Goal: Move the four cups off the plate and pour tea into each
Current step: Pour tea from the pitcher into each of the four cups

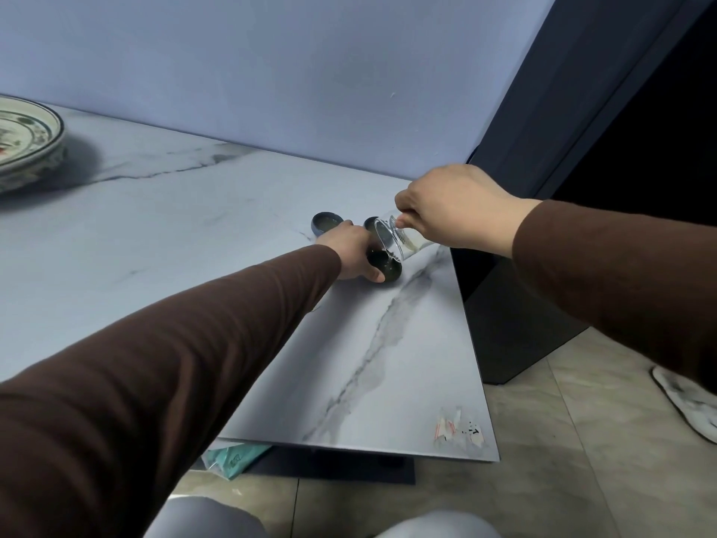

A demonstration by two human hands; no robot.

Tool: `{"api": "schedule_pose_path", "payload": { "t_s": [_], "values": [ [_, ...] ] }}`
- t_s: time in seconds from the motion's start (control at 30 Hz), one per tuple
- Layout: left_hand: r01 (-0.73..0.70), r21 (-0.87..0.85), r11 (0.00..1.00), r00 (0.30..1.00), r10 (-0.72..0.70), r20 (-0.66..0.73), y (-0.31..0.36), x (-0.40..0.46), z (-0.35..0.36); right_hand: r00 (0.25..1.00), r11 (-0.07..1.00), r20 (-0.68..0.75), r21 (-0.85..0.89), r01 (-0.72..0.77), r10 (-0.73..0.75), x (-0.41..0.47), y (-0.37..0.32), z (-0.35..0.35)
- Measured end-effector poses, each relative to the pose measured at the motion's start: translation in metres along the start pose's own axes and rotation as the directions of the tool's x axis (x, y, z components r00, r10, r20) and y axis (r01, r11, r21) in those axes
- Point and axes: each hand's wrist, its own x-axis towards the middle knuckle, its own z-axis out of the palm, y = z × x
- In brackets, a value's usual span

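My right hand (pixel 454 209) grips a clear glass pitcher (pixel 399 242) and tilts it, spout down, over a dark cup (pixel 390 270) on the marble table. My left hand (pixel 351 252) is wrapped around that cup's near side, steadying it. Liquid shows in the cup and in the pitcher's bottom. A blue-grey cup (pixel 326 223) stands just behind my left hand, with liquid inside. The rim of another dark cup (pixel 370 222) peeks out behind the pitcher. The patterned plate (pixel 42 149) sits far left, with no cup on its visible part.
The table's right edge (pixel 471 343) runs close to the cups, with a dark panel and tiled floor beyond it. A torn sticker (pixel 459 429) marks the near right corner. A wall lies right behind the cups. My knees show below the table.
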Motion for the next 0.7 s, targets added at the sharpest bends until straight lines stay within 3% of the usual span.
{"api": "schedule_pose_path", "payload": {
  "t_s": [0.7],
  "values": [
    [0.036, -0.037, 0.999, 0.999, -0.037, -0.021, -0.001, 0.0, 0.003, 0.998, 0.994, -0.033, -0.095, 0.053, -0.056, 0.0, -0.009, -0.012]
  ]
}}
